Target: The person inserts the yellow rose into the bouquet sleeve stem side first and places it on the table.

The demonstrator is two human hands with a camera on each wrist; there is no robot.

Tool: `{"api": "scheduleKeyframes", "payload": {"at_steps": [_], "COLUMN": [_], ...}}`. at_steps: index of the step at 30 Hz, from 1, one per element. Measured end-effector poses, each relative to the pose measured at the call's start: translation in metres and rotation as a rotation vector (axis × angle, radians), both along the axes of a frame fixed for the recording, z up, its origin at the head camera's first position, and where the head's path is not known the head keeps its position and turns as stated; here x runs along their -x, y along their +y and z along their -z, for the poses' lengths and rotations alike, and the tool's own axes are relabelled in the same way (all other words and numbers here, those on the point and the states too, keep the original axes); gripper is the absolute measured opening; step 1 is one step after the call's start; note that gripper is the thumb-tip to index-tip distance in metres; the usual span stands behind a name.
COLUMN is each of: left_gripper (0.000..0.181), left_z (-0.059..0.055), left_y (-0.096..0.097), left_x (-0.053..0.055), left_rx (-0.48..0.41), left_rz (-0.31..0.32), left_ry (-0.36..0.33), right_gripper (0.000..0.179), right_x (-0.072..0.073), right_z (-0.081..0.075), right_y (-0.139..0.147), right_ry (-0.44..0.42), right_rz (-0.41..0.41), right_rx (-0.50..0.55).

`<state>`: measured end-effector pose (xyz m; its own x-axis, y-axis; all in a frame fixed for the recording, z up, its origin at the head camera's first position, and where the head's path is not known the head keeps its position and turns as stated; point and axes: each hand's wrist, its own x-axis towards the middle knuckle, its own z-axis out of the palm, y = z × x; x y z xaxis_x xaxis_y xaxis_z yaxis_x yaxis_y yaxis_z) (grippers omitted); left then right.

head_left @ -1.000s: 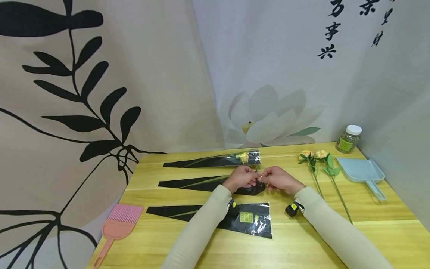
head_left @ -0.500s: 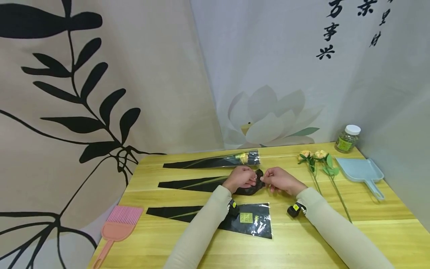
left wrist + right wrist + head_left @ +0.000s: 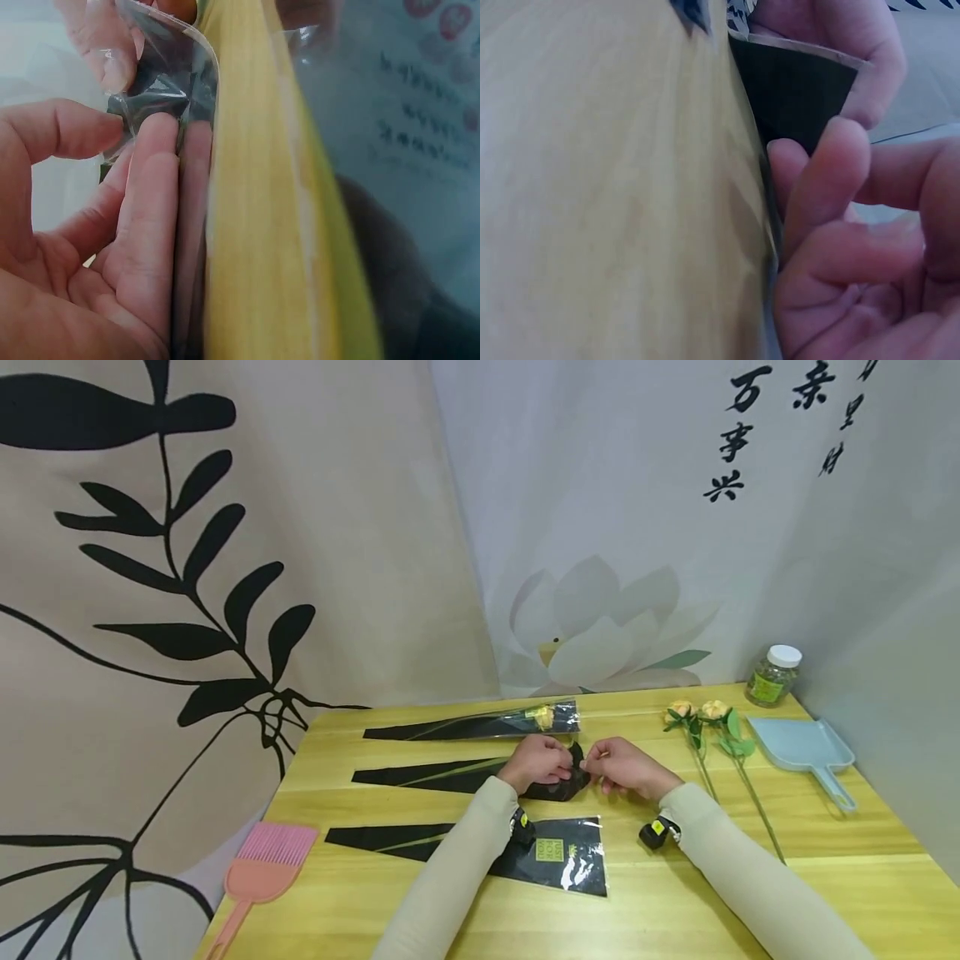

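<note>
My left hand (image 3: 537, 762) pinches the upturned wide end of the middle black flower sleeve (image 3: 431, 777), a flat tapering wrapper with a stem showing inside. Just right of it, my right hand (image 3: 628, 765) pinches the mouth's edge between thumb and index finger. In the left wrist view clear film (image 3: 161, 71) lies over the left fingers (image 3: 146, 217). The right wrist view shows the dark sleeve corner (image 3: 795, 86) standing above the right fingertips. Most of the flower head end is hidden by the left hand.
Behind lies a sleeve (image 3: 465, 724) with a yellow rose; in front, another sleeve (image 3: 551, 856), partly under the left forearm. To the right are two loose roses (image 3: 697, 714), a blue dustpan (image 3: 802, 743) and a lidded jar (image 3: 774, 677). A pink brush (image 3: 262, 877) lies left.
My hands, close together at the sleeve's mouth a second ago, have drawn slightly apart. The black edge now stands up between them. The other things have stayed put.
</note>
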<state>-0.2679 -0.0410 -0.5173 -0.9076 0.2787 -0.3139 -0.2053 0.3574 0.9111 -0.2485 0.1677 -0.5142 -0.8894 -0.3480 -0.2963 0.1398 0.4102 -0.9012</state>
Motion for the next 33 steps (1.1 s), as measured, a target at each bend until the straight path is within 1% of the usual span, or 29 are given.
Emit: {"api": "scheduleKeyframes", "payload": {"at_steps": [2,6,9,16,20,24,29,33], "left_gripper": [0.013,0.018,0.02,0.017,0.016,0.016,0.017,0.017], "left_z": [0.001,0.002,0.001,-0.002,-0.002,0.0,0.004,0.006], "left_y": [-0.002,-0.005,-0.005,-0.006,-0.007,-0.008,-0.008,-0.008], "left_x": [0.001,0.002,0.002,0.0,0.0,0.0,0.0,0.0], "left_rx": [-0.011,-0.032,-0.032,-0.056,-0.068,-0.07,-0.073,-0.067], "left_rz": [0.004,0.01,0.014,0.007,0.031,0.045,0.03,0.015], "left_ry": [-0.016,-0.021,-0.018,-0.032,-0.031,-0.014,-0.008,-0.005], "right_gripper": [0.018,0.015,0.013,0.013,0.014,0.014,0.014,0.016], "right_x": [0.0,0.0,0.0,0.002,0.001,0.001,0.001,-0.001], "right_z": [0.001,0.0,0.0,0.005,0.006,0.005,0.004,0.003], "right_y": [-0.001,-0.001,0.0,0.002,0.003,0.004,0.007,0.013], "right_ry": [-0.003,0.002,-0.004,-0.033,-0.041,-0.043,-0.045,-0.025], "right_rz": [-0.001,0.008,0.011,0.013,0.023,0.031,0.029,0.029], "right_rx": [-0.002,-0.003,0.001,0.001,-0.005,0.001,0.02,0.026]}}
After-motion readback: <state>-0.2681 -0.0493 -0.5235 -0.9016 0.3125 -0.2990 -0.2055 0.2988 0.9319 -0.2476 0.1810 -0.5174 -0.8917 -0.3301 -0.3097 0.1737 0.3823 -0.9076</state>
